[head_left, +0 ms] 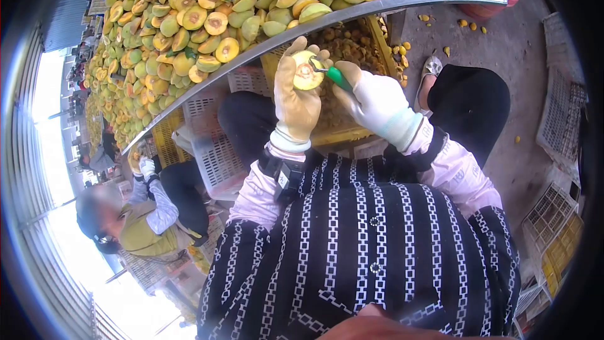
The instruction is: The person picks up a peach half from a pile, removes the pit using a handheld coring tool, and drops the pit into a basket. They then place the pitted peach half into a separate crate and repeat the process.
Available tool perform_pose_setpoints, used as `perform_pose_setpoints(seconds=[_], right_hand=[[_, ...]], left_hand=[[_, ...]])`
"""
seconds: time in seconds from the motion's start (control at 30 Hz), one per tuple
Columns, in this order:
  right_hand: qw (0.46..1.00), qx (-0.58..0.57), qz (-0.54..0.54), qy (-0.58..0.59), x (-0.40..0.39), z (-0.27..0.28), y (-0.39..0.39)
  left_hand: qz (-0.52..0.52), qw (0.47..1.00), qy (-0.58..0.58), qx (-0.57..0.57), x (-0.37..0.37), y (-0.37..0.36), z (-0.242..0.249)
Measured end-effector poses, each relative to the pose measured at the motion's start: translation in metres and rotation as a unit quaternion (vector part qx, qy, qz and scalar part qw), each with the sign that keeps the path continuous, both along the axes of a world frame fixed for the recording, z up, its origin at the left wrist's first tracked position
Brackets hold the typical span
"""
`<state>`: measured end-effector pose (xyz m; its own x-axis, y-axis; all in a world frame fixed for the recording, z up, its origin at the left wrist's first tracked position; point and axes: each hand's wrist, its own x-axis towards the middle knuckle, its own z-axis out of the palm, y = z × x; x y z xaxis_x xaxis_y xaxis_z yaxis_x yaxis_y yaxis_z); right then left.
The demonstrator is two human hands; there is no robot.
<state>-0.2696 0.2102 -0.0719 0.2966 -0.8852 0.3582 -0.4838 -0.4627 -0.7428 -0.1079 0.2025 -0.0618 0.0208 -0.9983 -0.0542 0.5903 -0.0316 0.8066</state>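
Observation:
My left hand (pixel 296 104), in a tan and white glove, holds a halved fruit (pixel 307 70) with its cut face toward me. The fingers curl round its far and left sides. My right hand (pixel 380 99), in a whitish glove, is closed on the green handle of a small tool (pixel 338 78). The tool's metal tip touches the cut face near the middle right of the fruit. Both hands are just this side of the metal edge of a table (pixel 352 11) heaped with halved green and yellow fruit (pixel 192 19).
Below the hands, a yellow crate (pixel 380 47) holds fruit pieces. A white crate (pixel 217 145) stands to the left. Another person (pixel 151 217) sits at the lower left. Stacked crates (pixel 550 214) stand at the right, and fruit bits lie on the floor (pixel 484 44).

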Motion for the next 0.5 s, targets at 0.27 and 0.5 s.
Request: perform_pose_setpoints(seconds=[0.27,0.5], right_hand=[[0.988,-0.03,-0.02,0.147,0.005,-0.008,0.003],[0.988,-0.042,-0.02,0.148,0.011,-0.007,0.005]], left_hand=[[0.042,0.993,0.088,0.072,-0.007,0.003,0.005],[0.069,0.995,0.063,0.044,-0.005,0.004,0.002]])
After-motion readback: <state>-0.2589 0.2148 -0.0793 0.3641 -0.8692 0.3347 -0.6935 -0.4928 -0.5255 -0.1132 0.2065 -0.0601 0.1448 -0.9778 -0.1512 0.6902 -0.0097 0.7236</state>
